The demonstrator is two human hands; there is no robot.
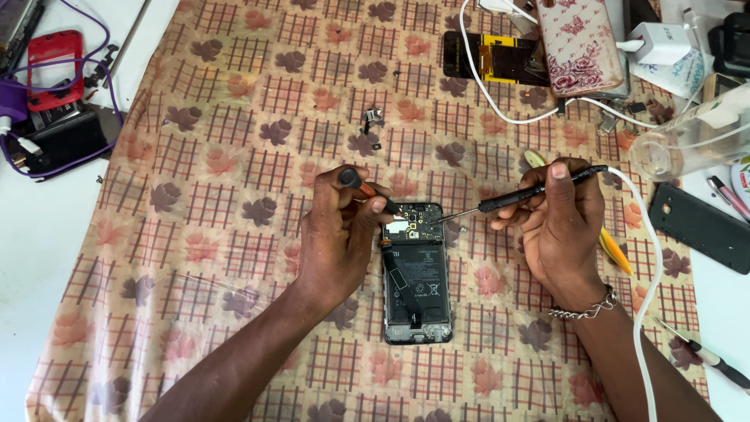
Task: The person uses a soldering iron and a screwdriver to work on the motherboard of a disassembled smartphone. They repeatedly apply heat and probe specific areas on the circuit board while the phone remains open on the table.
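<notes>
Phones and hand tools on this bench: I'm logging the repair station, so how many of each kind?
Opened phone under both hands: 1
Other phones, red and black: 2
Tool in left hand, a screwdriver: 1
Tool in right hand, a corded iron: 1
Total: 5

Both forearms are bare, no sleeves showing. The right hand wears a silver chain bracelet, seemingly metal.

white table, leaf-patterned checked cloth
</notes>
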